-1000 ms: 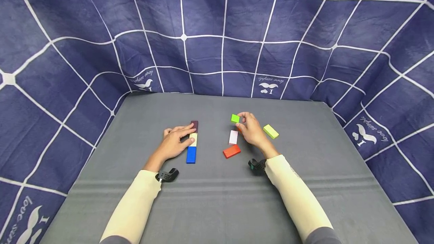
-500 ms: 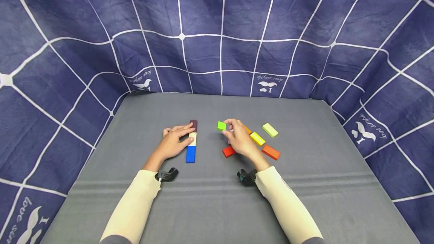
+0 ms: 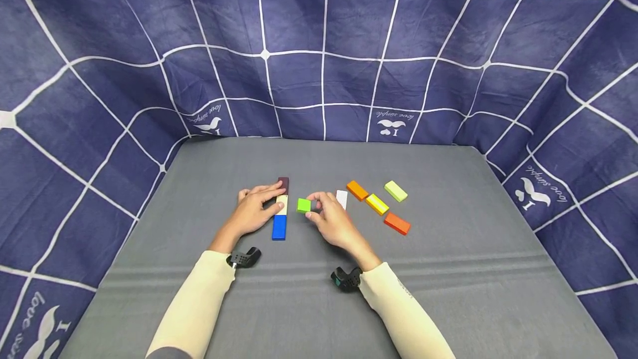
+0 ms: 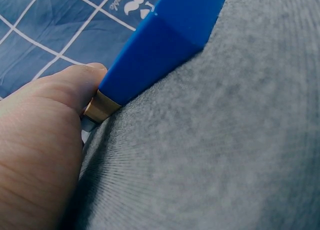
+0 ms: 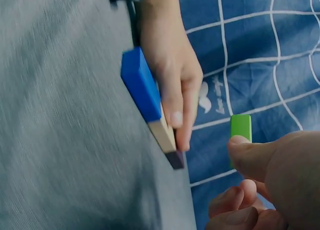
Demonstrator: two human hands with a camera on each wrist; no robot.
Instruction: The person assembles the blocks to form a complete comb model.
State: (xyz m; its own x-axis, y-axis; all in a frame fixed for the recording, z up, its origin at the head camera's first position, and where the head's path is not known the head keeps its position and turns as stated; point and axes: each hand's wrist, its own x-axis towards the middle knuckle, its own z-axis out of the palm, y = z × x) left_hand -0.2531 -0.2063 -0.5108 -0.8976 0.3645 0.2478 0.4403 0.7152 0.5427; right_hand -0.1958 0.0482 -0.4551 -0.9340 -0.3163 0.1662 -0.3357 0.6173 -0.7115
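A dark brown block (image 3: pixel 283 183), a cream block (image 3: pixel 282 205) and a blue block (image 3: pixel 279 227) lie end to end in a row. My left hand (image 3: pixel 252 209) rests along the row's left side, its fairly straight fingers touching the brown and cream blocks. In the left wrist view its thumb lies by the end of the blue block (image 4: pixel 160 42). Just right of the row, my right hand (image 3: pixel 333 219) pinches a bright green block (image 3: pixel 303 205) between thumb and fingers. The right wrist view shows that green block (image 5: pixel 241 127) held clear of the row.
To the right lie a white block (image 3: pixel 341 199), an orange block (image 3: pixel 356 190), a yellow block (image 3: pixel 377 204), an orange-red block (image 3: pixel 397 224) and a pale lime block (image 3: pixel 396 191). A grey cloth (image 3: pixel 309 303) covers the table; a blue checked curtain (image 3: pixel 299 32) hangs behind.
My right hand has carried the green block left and nearer to me, toward the row, uncovering the orange and yellow blocks. A red block is now hidden behind it. The left hand has stayed put.
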